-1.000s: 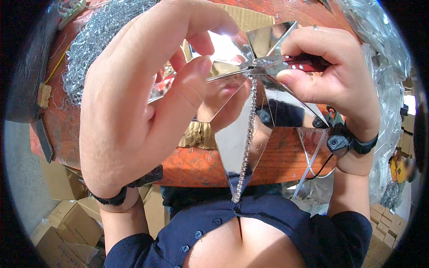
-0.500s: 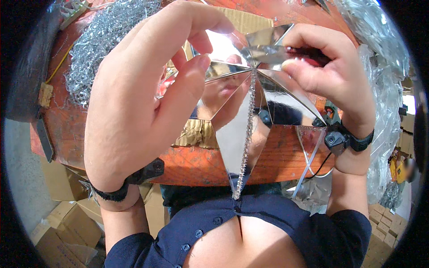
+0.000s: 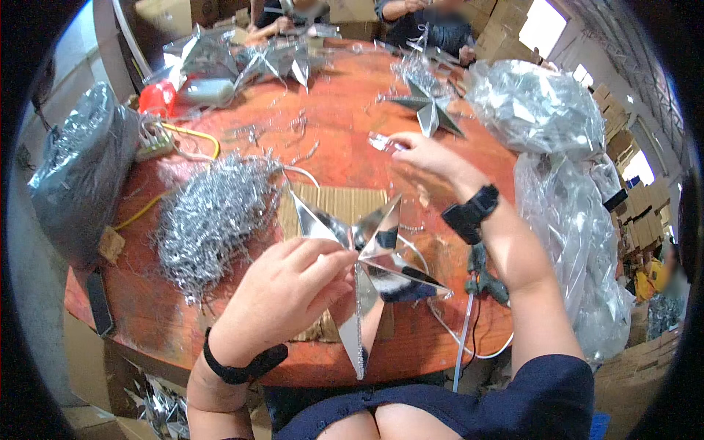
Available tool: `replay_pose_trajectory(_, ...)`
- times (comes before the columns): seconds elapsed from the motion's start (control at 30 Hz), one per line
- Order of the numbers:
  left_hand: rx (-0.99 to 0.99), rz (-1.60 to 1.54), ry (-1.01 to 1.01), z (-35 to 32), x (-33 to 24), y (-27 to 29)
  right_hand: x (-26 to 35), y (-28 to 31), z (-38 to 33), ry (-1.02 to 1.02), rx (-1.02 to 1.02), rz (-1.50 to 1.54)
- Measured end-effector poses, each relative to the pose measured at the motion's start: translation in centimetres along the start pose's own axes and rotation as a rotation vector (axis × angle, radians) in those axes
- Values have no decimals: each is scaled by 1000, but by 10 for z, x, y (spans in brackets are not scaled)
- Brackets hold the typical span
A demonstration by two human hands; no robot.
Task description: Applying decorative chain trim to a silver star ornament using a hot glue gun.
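Note:
My left hand (image 3: 290,293) grips a shiny mirrored star (image 3: 374,257) at its middle, holding it over a piece of corrugated cardboard (image 3: 345,205) near the front edge of the red-orange table (image 3: 337,117). A thin silver chain (image 3: 359,323) hangs from the star's centre down toward my lap. My right hand (image 3: 425,154) is stretched out over the middle of the table, its fingertips pinching a small clear, shiny piece (image 3: 383,142). A black band sits on each wrist.
A heap of silver chains (image 3: 209,213) lies left of the star. Clear plastic bags (image 3: 543,110) of shiny parts stand at the right, a grey bag (image 3: 81,169) at the left. A glue gun (image 3: 484,275), finished stars (image 3: 429,106) and other people's hands (image 3: 279,22) are around the table.
The view has pulled back from the star. My right hand let go of the star and a red-handled tool and reached out to the table's middle; my left hand still holds the star.

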State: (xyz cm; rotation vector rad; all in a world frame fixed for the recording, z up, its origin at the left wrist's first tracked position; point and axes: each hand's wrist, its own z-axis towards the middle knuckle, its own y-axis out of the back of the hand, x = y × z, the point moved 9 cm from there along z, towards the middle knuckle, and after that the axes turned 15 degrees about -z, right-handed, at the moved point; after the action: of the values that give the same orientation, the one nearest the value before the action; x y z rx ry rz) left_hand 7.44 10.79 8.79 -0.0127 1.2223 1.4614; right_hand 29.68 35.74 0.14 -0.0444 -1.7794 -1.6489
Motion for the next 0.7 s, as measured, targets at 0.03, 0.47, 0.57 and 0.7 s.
replay_pose_trajectory(0.03, -2, 20, -11, -1, -3, 2, -4, -8, 11, -38, -1, 21)
replay_pose_trajectory(0.47, -9, 57, -51, 3, -4, -2, -49, -63, 38, 96, 285, -5)
replay_pose_trajectory(0.57, 0, 60, 11, -5, 1, 0, 32, -9, -12, 70, 14, 71)
replay_pose_trajectory(0.7, 26, 53, 190, -13, 14, 12, 76, 63, -115, 62, -90, -357)
